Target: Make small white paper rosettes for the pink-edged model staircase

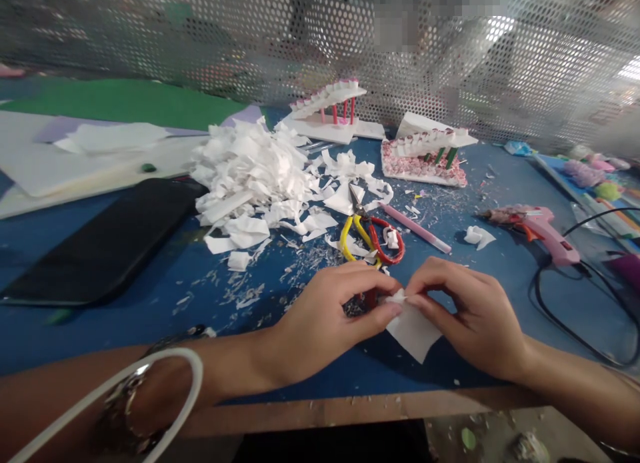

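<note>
My left hand (327,316) and my right hand (470,316) meet near the table's front edge, both pinching a small white piece of paper (413,333) between thumb and fingers. The paper hangs down between the two hands over the blue table top (150,310). Just behind the hands lie scissors (373,236) with one yellow and one red handle, and a pink stick (415,228). A white bangle and a watch sit on my left wrist.
A heap of white paper scraps (250,176) lies mid-table. A black phone (105,243) is at left. Two small white stair models (330,110) (425,156) stand at the back by a perforated metal screen. A pink glue gun (540,228) with black cable lies right.
</note>
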Available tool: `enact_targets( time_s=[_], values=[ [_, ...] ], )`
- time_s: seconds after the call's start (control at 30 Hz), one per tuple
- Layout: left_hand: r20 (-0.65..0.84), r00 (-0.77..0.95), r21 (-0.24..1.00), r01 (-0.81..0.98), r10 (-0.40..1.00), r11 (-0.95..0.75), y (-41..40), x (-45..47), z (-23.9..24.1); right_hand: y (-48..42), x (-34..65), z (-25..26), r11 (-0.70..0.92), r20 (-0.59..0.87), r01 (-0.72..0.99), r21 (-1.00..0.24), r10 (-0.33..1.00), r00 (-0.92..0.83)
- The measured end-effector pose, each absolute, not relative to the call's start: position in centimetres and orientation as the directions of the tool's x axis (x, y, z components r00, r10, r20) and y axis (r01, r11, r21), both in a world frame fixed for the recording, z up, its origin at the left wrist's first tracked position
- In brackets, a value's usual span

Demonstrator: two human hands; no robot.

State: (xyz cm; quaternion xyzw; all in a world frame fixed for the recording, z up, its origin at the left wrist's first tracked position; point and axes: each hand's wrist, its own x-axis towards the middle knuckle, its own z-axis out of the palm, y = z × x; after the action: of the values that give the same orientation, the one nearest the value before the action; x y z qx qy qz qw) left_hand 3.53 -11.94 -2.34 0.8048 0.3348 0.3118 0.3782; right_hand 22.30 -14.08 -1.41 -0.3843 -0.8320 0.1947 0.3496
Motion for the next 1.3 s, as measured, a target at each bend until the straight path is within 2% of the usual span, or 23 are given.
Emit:
enact_targets(
  time_s=[0.37, 0.47, 0.63, 0.8, 1.0, 1.17, 1.3],
  values=[
    [0.285, 0.631, 0.827, 0.218, 0.721, -0.518, -11.7, 3.7, -2.3, -14.1, 22.2, -1.3, 0.649, 0.459, 0.494, -0.579, 0.76, -0.46],
    [0.236, 0.637, 0.847, 0.234, 0.734, -0.476, -11.7, 3.8, -2.3, -14.1, 22.2, -1.5, 0.658, 0.484, 0.498, -0.566, 0.753, -0.445],
    [0.091, 0.578, 0.911, 0.281, 0.811, -0.303, -11.5, 3.8, -2.2, -13.8, 22.4, -1.8, 0.67, 0.534, 0.527, -0.523, 0.74, -0.409],
    [-0.003, 0.578, 0.957, 0.238, 0.816, -0.165, -11.2, 3.6, -2.4, -13.5, 22.7, -1.8, 0.801, 0.572, 0.395, -0.45, 0.598, -0.561],
    [-0.032, 0.584, 0.965, 0.229, 0.811, -0.127, -11.2, 3.6, -2.6, -13.9, 23.4, -1.7, 0.824, 0.541, 0.461, -0.328, 0.564, -0.624],
    [-0.013, 0.599, 0.972, 0.195, 0.8, -0.13, -11.1, 3.6, -2.4, -14.2, 23.8, -1.6, 0.819, 0.503, 0.5, -0.282, 0.57, -0.65],
    [-0.042, 0.614, 0.964, 0.233, 0.789, -0.13, -11.0, 3.6, -2.3, -14.3, 23.9, -1.1, 0.834, 0.461, 0.495, -0.242, 0.548, -0.698]
  ],
)
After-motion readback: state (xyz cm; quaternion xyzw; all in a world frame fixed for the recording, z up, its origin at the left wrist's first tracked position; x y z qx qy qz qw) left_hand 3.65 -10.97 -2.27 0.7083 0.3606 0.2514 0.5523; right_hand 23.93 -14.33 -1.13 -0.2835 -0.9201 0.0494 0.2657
